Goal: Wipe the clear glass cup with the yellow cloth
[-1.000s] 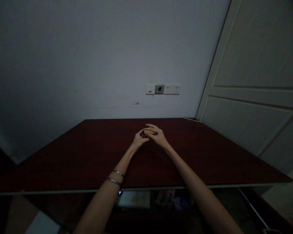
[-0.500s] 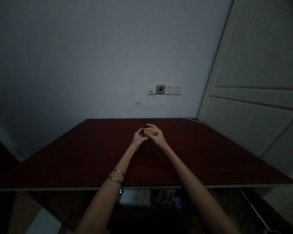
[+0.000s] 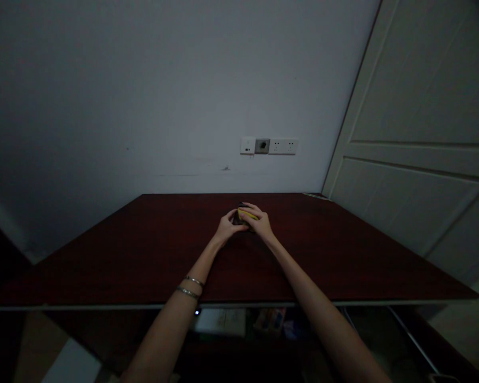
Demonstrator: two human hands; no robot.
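A small dark and yellow block (image 3: 247, 213) is held between my two hands above the middle of the red-brown table (image 3: 143, 255). Its exact kind is hard to make out in the dim light. My left hand (image 3: 226, 229) grips the dark lower left part, thumb below and fingers around the side. Over the yellow part curls my right hand (image 3: 262, 222), its fingers on top and its thumb at the near side. Fingers hide much of the block. Two bracelets (image 3: 188, 292) circle my left forearm.
A pale wall with sockets (image 3: 282, 147) rises behind the table. On the right stands a white panelled door (image 3: 415, 159). A flat strip (image 3: 317, 197) lies at the table's far right corner. Below the front edge, a white box-like thing (image 3: 220, 322) and other items sit on a shelf.
The yellow part has tilted and turned slightly between my hands, and the block has shifted a little to the right. Both hands keep their hold.
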